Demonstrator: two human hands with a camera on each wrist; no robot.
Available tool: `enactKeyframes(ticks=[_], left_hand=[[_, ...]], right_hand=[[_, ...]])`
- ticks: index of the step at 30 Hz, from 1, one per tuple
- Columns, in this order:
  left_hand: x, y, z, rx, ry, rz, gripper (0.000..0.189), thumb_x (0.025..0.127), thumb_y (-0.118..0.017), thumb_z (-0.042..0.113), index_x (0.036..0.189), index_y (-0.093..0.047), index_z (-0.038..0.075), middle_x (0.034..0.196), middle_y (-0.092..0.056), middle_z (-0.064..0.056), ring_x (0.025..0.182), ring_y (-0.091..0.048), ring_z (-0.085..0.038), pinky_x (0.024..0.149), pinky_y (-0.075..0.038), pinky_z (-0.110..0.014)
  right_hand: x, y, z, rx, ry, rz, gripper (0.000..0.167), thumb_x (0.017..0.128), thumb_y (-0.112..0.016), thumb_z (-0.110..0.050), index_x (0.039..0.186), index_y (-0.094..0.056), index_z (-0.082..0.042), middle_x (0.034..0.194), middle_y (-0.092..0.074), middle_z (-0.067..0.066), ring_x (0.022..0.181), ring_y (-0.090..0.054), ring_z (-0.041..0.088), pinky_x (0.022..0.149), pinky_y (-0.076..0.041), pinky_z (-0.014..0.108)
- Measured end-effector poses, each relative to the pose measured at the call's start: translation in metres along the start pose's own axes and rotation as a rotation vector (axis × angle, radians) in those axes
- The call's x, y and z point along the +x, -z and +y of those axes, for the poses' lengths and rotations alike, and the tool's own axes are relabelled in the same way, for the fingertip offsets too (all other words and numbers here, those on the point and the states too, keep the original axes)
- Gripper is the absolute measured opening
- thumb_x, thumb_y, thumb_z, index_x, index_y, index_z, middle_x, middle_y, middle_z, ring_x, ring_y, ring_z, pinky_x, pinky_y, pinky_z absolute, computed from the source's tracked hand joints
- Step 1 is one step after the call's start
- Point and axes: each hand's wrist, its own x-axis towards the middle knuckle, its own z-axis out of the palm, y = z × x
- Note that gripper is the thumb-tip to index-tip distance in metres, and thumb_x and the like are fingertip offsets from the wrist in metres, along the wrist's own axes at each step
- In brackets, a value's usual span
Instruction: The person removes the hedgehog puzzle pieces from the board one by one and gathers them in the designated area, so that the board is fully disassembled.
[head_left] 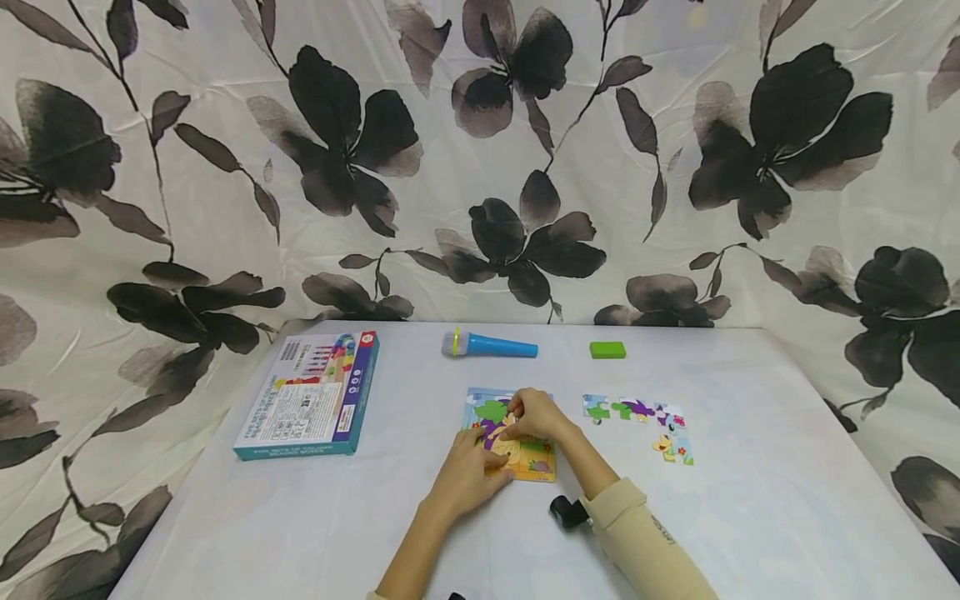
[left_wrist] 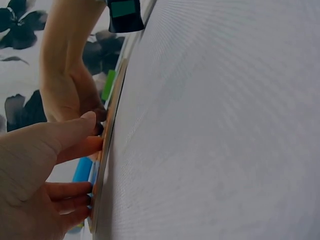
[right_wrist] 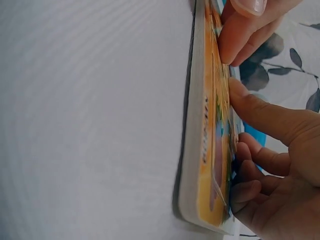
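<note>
A jigsaw board point(head_left: 534, 467) with a picture in orange, purple and green lies on the white table, both hands over it. My left hand point(head_left: 467, 475) rests at its left side, the extended fingers and thumb touching the picture. From the right, my right hand point(head_left: 542, 414) reaches over the upper part. In the right wrist view the right thumb point(right_wrist: 260, 111) touches the board's face point(right_wrist: 207, 195), and the other fingers curl against it. Whether a piece is between them I cannot tell. To the right lie several loose jigsaw pieces point(head_left: 666, 448), some in a row.
A boxed set point(head_left: 300, 408) lies at the left of the table point(head_left: 420, 383). Toward the back are a blue toy microphone point(head_left: 498, 346) and a green block point(head_left: 607, 350). A black device point(head_left: 567, 512) sits at the right wrist. Floral cloth point(head_left: 525, 150) hangs behind the table.
</note>
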Motion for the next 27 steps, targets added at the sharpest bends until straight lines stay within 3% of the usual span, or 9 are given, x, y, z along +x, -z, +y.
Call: enactKeyframes(ticks=[8, 14, 20, 27], left_hand=[[0.000, 0.002, 0.000, -0.008, 0.001, 0.002, 0.023, 0.082, -0.071, 0.029, 0.094, -0.077, 0.010, 0.106, -0.069, -0.013, 0.120, -0.047, -0.036, 0.104, -0.035, -0.050], [0.000, 0.002, 0.000, -0.011, -0.002, 0.014, 0.022, 0.082, -0.071, 0.029, 0.092, -0.077, 0.009, 0.110, -0.066, -0.017, 0.118, -0.048, -0.037, 0.103, -0.035, -0.051], [0.001, 0.002, 0.000, -0.020, 0.008, 0.000, 0.022, 0.082, -0.071, 0.029, 0.092, -0.077, 0.010, 0.115, -0.063, -0.020, 0.119, -0.047, -0.038, 0.102, -0.036, -0.051], [0.002, 0.003, 0.000, -0.033, 0.031, -0.020, 0.023, 0.083, -0.071, 0.030, 0.094, -0.077, 0.010, 0.121, -0.058, -0.023, 0.119, -0.046, -0.038, 0.102, -0.036, -0.052]], right_hand=[[-0.002, -0.001, 0.000, 0.021, 0.014, 0.021, 0.040, 0.068, -0.085, -0.014, 0.094, -0.058, -0.002, 0.080, -0.054, 0.003, 0.072, -0.048, 0.015, 0.066, -0.045, 0.026], [-0.001, -0.001, 0.004, 0.068, 0.077, 0.034, 0.040, 0.069, -0.083, -0.011, 0.099, -0.059, -0.001, 0.081, -0.056, 0.003, 0.072, -0.049, 0.014, 0.065, -0.044, 0.024], [0.002, 0.001, 0.013, 0.195, 0.121, -0.018, 0.032, 0.083, -0.070, -0.007, 0.113, -0.063, 0.002, 0.081, -0.064, 0.004, 0.066, -0.055, 0.011, 0.057, -0.046, 0.021], [0.001, 0.005, 0.021, 0.365, 0.114, -0.015, 0.027, 0.089, -0.064, -0.010, 0.107, -0.064, 0.008, 0.080, -0.069, 0.012, 0.065, -0.061, 0.011, 0.058, -0.050, 0.023]])
